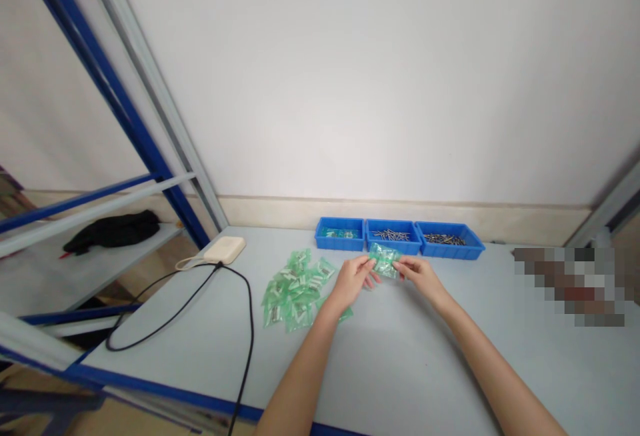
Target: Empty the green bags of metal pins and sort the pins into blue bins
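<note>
Between my two hands is a small green-tinted clear plastic bag (385, 261), raised in front of the blue bins. My left hand (356, 276) pinches its left side, with the other fingers spread below. On the right side, my right hand (416, 275) grips the bag between thumb and fingers. What lies inside the bag is too small to make out. To the left of my left hand, a pile of similar green bags (300, 289) with small metal and white pieces lies on the table (385, 363); my left forearm covers part of it.
Three blue bins stand along the wall: the left bin (340, 244) holds green bags, the middle bin (393, 247) long screws, the right bin (453, 250) small metal parts. A white box (225, 249) and black cable (251, 316) lie at left. The far right is pixelated.
</note>
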Demonstrator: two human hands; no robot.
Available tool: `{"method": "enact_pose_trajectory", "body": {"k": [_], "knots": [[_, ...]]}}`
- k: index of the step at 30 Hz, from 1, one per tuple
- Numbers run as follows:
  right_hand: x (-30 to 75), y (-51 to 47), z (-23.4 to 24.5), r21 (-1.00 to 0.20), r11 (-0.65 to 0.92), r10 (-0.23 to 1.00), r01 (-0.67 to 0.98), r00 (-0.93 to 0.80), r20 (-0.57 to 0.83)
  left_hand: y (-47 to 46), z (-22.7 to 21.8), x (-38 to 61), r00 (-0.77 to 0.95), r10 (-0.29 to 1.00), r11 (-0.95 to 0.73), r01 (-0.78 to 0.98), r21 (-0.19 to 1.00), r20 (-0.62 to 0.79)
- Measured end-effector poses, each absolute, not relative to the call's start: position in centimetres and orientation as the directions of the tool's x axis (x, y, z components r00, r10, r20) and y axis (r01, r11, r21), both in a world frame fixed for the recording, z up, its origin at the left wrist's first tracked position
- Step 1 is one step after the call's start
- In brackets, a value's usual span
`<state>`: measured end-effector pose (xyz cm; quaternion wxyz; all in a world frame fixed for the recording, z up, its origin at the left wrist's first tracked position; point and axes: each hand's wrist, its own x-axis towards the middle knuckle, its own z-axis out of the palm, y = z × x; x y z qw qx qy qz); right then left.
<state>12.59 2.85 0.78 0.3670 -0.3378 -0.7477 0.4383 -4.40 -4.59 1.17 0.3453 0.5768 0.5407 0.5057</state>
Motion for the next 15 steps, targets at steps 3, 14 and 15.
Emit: {"method": "enact_pose_trajectory", "body": {"k": [3,14,15], "knots": [[12.2,2.5,0.5,-0.907,0.386,0.839,0.17,-0.474,0.268,-4.2,1.1,-4.8,-0.142,0.964,-0.182,0.26,0.948,0.224],[12.3,1.7,1.5,-0.855,0.483,0.846,0.191,-0.353,0.4,-5.5,1.5,-4.9,-0.159,0.872,-0.31,0.554,0.773,0.464],[12.2,1.8,1.2,-0.876,0.447,0.856,0.184,-0.371,0.359,-5.3,1.3,-4.9,-0.188,0.892,-0.276,0.494,0.825,0.411]]}}
